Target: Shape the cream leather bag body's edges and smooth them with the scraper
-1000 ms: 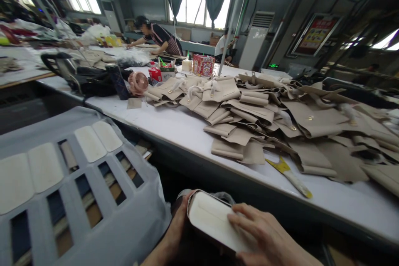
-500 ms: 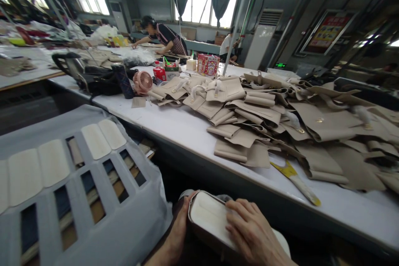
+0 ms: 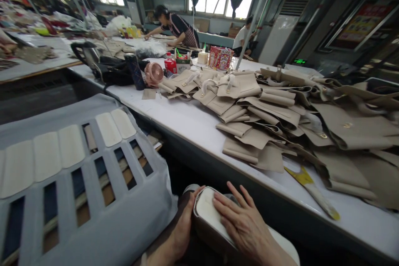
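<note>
Low in the head view, my left hand (image 3: 181, 228) cups the left edge of a rounded cream-faced panel (image 3: 206, 209) with a dark rim, held in my lap. My right hand (image 3: 241, 222) lies flat on top of the panel, fingers stretched out and pressing its cream face. Most of the panel is hidden under that hand. Both hands sit just below the front edge of the long white table (image 3: 187, 122).
A heap of beige bag parts (image 3: 280, 112) covers the table, with a yellow-handled tool (image 3: 311, 189) near its front edge. A grey slotted crate (image 3: 77, 191) with cream panels on top stands at my left. A pink fan (image 3: 153, 74) and two people at the back.
My right hand has slid left across the panel and its fingers have spread flatter. The view has shifted, so the table and crate appear further right.
</note>
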Demonstrator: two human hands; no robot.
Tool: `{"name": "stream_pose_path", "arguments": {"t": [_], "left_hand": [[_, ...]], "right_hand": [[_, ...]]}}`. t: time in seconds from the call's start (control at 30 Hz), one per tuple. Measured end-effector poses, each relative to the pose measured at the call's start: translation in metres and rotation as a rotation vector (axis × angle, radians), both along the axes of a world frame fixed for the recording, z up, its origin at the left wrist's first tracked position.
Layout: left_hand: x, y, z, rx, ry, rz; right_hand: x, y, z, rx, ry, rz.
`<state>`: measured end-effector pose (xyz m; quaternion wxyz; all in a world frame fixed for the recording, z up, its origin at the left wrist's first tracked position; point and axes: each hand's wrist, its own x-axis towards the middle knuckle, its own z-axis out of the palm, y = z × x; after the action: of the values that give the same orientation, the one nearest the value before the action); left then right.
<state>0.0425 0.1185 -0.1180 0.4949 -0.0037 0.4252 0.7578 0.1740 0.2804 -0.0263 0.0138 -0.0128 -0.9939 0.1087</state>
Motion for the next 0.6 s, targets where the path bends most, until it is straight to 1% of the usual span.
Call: {"name": "stream_pose_path", "arguments": {"t": [0.1,0.2,0.27,0.37,0.43,0.6], "left_hand": [[0.0,-0.002,0.0,0.06,-0.029,-0.042],[0.0,-0.003,0.004,0.071,-0.038,-0.042],[0.001,-0.003,0.007,0.069,-0.037,-0.034],[0.0,-0.003,0.013,0.065,-0.015,-0.03],[-0.002,-0.001,0.016,0.065,-0.001,-0.038],[-0.003,0.004,0.025,0.024,-0.042,-0.065]], "right_hand": [[-0.003,-0.005,0.003,-0.057,-0.018,-0.008],[-0.003,-0.01,0.006,-0.094,-0.034,0.025],[-0.003,-0.012,0.006,-0.091,-0.045,0.06],[-0.002,-0.014,0.001,-0.032,-0.036,0.096],[-0.002,-0.014,-0.003,0.023,-0.005,0.092],[-0.002,-0.016,-0.011,0.174,0.133,0.081]]}}
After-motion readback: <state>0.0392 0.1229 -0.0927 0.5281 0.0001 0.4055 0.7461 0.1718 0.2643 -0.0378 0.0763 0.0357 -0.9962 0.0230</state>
